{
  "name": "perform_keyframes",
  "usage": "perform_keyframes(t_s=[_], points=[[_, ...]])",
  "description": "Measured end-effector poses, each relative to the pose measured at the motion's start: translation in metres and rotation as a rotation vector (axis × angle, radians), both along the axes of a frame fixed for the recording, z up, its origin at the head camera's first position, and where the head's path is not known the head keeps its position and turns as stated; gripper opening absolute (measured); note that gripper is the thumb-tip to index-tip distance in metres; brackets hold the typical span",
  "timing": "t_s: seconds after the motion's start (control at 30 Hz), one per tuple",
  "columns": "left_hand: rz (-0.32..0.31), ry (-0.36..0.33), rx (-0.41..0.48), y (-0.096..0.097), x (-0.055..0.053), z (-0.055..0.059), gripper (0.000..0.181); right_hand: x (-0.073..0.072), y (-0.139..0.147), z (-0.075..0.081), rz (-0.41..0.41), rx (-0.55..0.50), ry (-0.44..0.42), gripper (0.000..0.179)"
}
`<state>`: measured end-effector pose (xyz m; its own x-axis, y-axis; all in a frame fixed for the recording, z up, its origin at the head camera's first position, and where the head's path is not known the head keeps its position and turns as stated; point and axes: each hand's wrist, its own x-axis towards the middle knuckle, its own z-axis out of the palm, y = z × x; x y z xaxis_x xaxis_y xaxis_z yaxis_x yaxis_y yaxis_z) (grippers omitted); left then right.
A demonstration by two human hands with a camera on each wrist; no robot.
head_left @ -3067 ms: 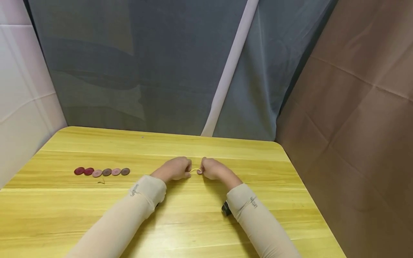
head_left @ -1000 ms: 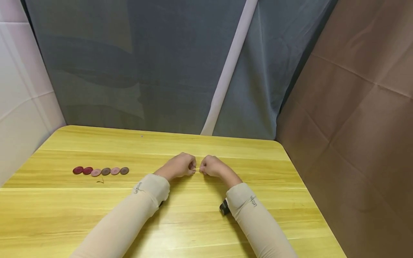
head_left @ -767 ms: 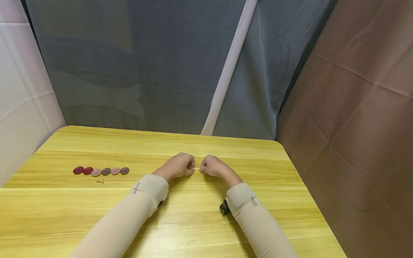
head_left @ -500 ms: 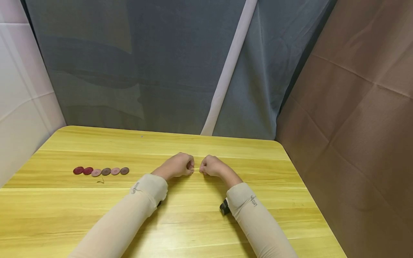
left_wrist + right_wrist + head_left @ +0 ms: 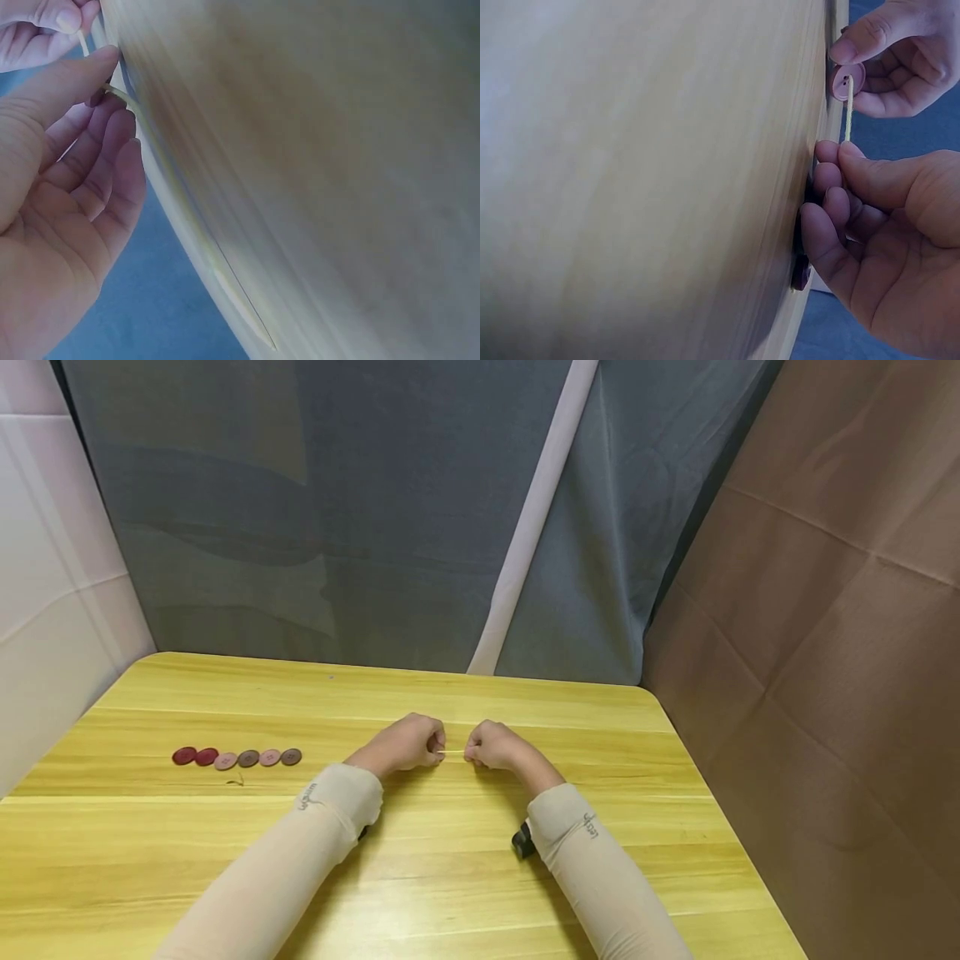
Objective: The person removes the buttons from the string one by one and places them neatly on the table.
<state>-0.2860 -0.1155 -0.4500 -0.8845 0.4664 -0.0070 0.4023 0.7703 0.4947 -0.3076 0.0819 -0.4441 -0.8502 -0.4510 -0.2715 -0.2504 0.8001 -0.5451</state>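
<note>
My left hand [image 5: 408,745] pinches a pink button [image 5: 847,81] between thumb and fingers above the middle of the table. A thin yellow cord [image 5: 453,752] comes out of a hole in the button and runs straight across to my right hand [image 5: 497,747], whose thumb and index finger pinch it. In the left wrist view, the cord's long tail [image 5: 178,187] trails away on the other side of the left fingertips. The button there is mostly hidden by the left thumb [image 5: 82,75]; only a dark edge shows.
Dark red, pink and brown buttons [image 5: 248,758] lie in a touching row on the left of the wooden table [image 5: 420,893]. A short bit of brownish string [image 5: 236,782] lies just in front of them. Grey cloth [image 5: 375,527] hangs behind, brown cloth [image 5: 840,635] on the right.
Earlier the cord bowed loosely between the hands. Over the last second my left hand has drawn leftward, leaving a longer, straight stretch of cord; my right hand stays almost in place.
</note>
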Motion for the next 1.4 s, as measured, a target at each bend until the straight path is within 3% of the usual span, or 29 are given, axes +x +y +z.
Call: perform_keyframes(t_s=[1.4], points=[[0.006, -0.009, 0.004, -0.032, 0.004, -0.002, 0.013, 0.0, 0.002, -0.001, 0.025, -0.008, 0.009, 0.022]])
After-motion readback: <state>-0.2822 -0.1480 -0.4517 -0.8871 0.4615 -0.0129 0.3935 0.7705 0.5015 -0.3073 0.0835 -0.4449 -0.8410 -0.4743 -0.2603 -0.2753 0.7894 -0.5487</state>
